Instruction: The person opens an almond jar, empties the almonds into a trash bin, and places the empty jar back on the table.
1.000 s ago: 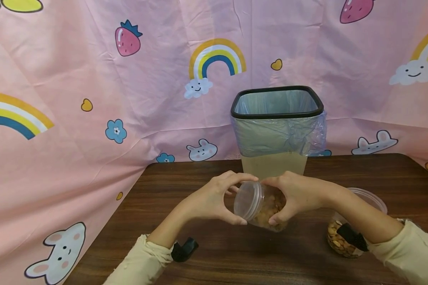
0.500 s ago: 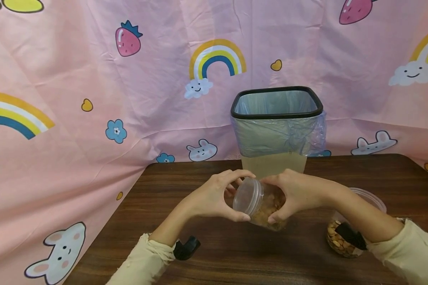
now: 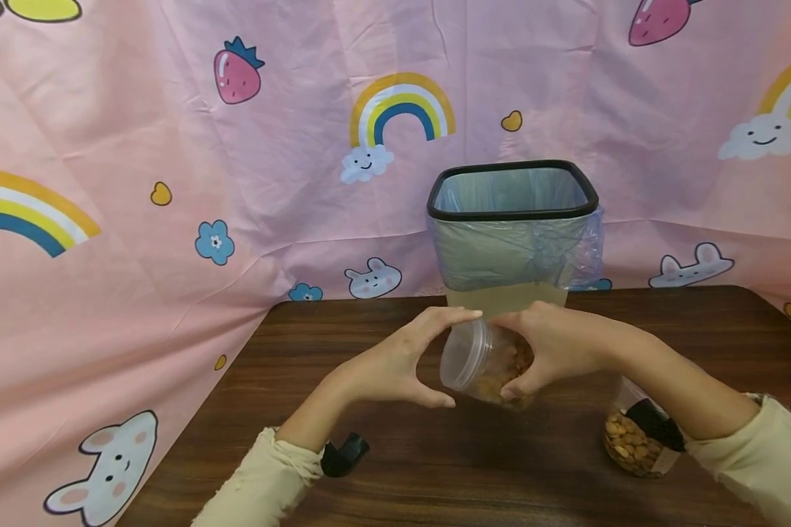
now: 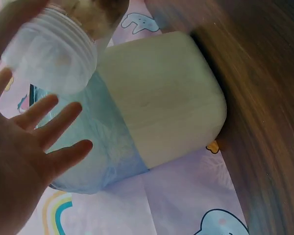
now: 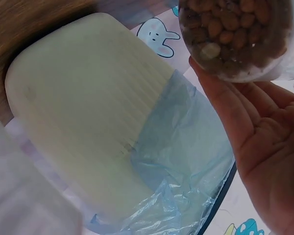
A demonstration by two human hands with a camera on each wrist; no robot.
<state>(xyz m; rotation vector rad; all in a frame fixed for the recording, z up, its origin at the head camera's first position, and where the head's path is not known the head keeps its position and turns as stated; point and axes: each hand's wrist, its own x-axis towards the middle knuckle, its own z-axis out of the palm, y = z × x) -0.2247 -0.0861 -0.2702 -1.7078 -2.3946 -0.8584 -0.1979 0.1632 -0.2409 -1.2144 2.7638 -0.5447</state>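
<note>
My right hand [image 3: 556, 348] grips a clear plastic jar [image 3: 494, 369] of brown nuts, raised above the table and tilted with its lid end to the left. The translucent lid [image 3: 461, 357] sits on the jar. Around that lid my left hand [image 3: 405, 359] is spread, index fingertip right at its upper edge and thumb apart below it. In the left wrist view the other fingers [image 4: 63, 159] are straight and spread beside the lid. Through the jar's bottom the nuts [image 5: 230, 27] show in the right wrist view, the fingers lying along its side.
A bin [image 3: 507, 296] with a black rim and a bluish liner bag [image 3: 494, 252] stands behind the hands. At the right, a second jar of nuts [image 3: 633, 443] stands on the dark wood table [image 3: 382, 468], partly hidden by the right forearm. A patterned pink cloth [image 3: 303, 183] hangs behind.
Both hands and the jar have risen slightly. The left thumb has come away from the lid. The right forearm now covers the second jar's top.
</note>
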